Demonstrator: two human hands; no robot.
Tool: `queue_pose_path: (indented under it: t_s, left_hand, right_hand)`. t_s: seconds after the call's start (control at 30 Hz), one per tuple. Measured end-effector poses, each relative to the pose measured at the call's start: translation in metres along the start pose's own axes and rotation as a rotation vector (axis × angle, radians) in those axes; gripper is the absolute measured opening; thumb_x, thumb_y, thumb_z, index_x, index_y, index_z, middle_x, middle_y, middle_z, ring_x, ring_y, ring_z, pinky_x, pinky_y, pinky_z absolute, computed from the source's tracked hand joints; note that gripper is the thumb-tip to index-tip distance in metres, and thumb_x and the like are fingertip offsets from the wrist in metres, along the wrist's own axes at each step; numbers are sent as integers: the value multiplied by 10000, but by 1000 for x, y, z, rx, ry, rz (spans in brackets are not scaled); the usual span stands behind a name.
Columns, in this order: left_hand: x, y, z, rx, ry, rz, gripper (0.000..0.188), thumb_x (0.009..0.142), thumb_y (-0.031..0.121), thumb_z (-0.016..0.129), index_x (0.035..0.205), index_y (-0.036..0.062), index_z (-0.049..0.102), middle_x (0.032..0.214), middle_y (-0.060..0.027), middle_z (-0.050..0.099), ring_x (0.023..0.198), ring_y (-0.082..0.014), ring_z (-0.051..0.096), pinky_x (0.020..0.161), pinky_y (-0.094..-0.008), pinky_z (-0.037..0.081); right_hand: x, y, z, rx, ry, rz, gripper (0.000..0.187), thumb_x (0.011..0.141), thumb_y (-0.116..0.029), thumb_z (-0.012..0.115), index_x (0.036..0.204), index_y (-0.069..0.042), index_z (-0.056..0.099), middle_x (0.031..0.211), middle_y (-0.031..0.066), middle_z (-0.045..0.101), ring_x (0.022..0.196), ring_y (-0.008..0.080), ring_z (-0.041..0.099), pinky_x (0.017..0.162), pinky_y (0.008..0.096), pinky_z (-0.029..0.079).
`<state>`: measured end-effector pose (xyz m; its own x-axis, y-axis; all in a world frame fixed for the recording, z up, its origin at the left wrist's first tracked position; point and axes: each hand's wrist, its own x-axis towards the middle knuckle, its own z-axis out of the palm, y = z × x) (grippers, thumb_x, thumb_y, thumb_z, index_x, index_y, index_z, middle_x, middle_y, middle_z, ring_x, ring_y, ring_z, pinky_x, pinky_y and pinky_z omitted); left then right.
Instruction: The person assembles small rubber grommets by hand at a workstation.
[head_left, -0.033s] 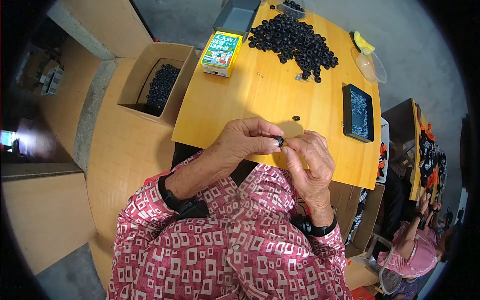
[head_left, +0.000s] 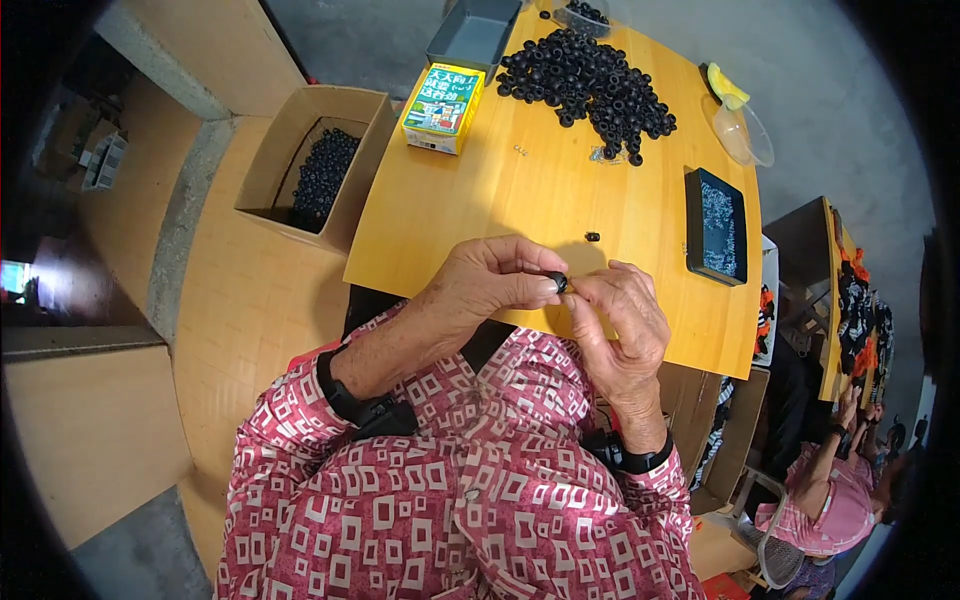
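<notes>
My left hand (head_left: 490, 280) pinches a small black ring-like part (head_left: 557, 282) between thumb and fingertips, just above the table's near edge. Against its right side, the thumb and forefinger of my right hand (head_left: 622, 318) are pressed together; whatever they grip is too small or hidden to name. A little beyond my hands, another small black part (head_left: 592, 237) lies alone on the yellow wooden table (head_left: 420, 220). Farther back spreads a heap of the same kind of round black parts (head_left: 585, 85), each with a hole.
At right stands a black tray (head_left: 745, 270) of tiny metallic pieces. A yellow carton (head_left: 443, 105) and a grey bin (head_left: 470, 40) are at back left. Left of the table is a cardboard box (head_left: 290, 225) of dark parts. Another person (head_left: 825, 500) sits at far right.
</notes>
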<state>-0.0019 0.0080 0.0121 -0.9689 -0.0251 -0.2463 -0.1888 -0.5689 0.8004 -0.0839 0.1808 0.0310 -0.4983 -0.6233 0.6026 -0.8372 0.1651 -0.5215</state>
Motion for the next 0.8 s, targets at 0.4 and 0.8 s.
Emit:
queue_pose_path:
  t_s: [0.4, 0.8]
  left_hand:
    - [1, -3, -4, -112, -7, -59, 238, 879, 87, 690, 1105, 26, 646, 999, -39, 660, 920, -125, 664, 796, -207, 549]
    - [2, -1, -7, -156, 77, -114, 243, 883, 45, 673, 1119, 14, 628, 1055, -57, 643, 1003, -181, 666, 822, -204, 560]
  right_hand:
    - [7, 7, -11, -53, -12, -43, 146, 777, -11, 691, 921, 10, 671, 842, 118, 655, 795, 257, 634, 788, 388, 491]
    - [18, 65, -4, -255, -257, 159, 249, 772, -50, 717, 1016, -20, 679, 921, 148, 610, 904, 329, 591, 771, 392, 506]
